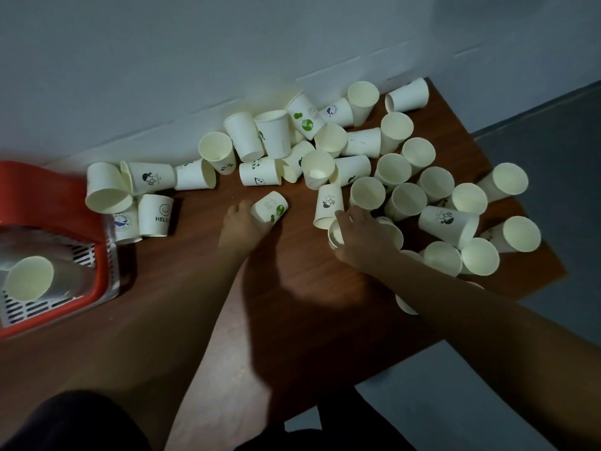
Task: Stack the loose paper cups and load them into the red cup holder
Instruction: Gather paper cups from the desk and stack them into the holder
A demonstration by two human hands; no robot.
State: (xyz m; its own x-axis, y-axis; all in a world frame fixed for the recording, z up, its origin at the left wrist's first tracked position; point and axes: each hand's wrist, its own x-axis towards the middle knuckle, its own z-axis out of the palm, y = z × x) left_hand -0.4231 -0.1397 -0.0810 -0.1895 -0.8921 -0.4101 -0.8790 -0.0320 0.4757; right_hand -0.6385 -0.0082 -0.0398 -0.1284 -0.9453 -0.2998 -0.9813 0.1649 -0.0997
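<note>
We are stretching both bare forearms out over the brown worktop point(292, 307), and one cup point(405, 305) is peeking out from under our right forearm near the edge. Our left hand point(242, 224) is resting on the wood with its fingers point(240, 206) curling round a small cup with green print point(271, 208), which is lying on its side. Our right hand point(364, 242) is closing its fingers and thumb round a plain cup point(336, 234) lying on its side, mouth turning toward the left hand; we cannot tell whether other cups are nesting inside it. The two hands are staying apart, with bare wood between them. To the left, the red cup holder point(48, 187) is sitting at the worktop's left end, and a pale cup point(29, 278) is lying inside it on the white slotted bottom, mouth facing us. Just beside the holder a few printed cups are crowding together. Beyond and to the right of our hands, the loose cups point(367, 193) are lying scattered, some upright, some tipped over, many touching. The farthest are piling up against the pale wall point(227, 43).
</note>
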